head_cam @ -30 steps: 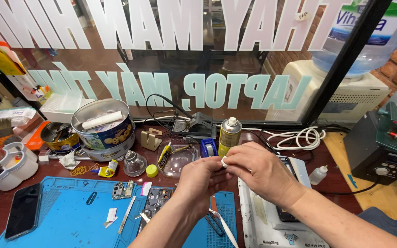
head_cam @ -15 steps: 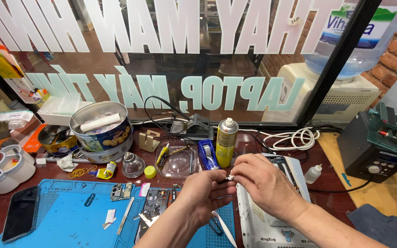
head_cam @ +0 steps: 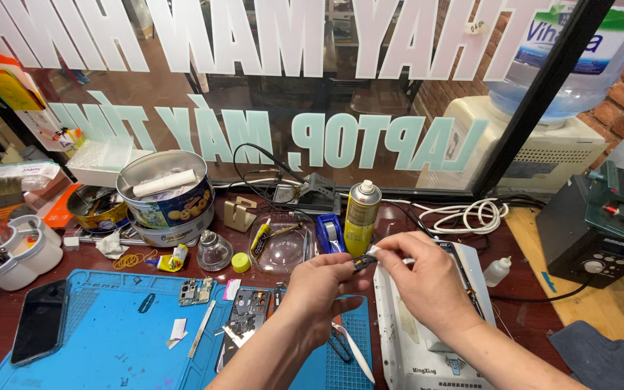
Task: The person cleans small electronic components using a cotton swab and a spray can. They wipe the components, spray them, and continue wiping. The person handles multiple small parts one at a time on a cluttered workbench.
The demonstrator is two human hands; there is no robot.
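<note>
My left hand point(head_cam: 321, 287) pinches a small dark part point(head_cam: 362, 263) between thumb and fingers above the blue work mat point(head_cam: 95, 347). My right hand point(head_cam: 422, 278) meets it from the right and presses a small white swab or wipe point(head_cam: 374, 252) against that part. Both hands hover over the right edge of the mat and a white flat machine point(head_cam: 413, 347). An opened phone body point(head_cam: 243, 325) and a small circuit board point(head_cam: 195, 291) lie on the mat just left of my left wrist. Tweezers point(head_cam: 344, 347) lie under my hands.
A yellow spray can point(head_cam: 362, 217), a round tin with a white roll point(head_cam: 167, 193), a glass dome point(head_cam: 214, 252), a tape dispenser point(head_cam: 331, 232) and a black phone point(head_cam: 39, 330) crowd the desk. A black station point(head_cam: 601, 231) stands at the right, white cups point(head_cam: 9, 253) at the left.
My hands have stayed joined on the small part, shifting slightly down and right in view. The view has tilted a little; the desk things have not moved.
</note>
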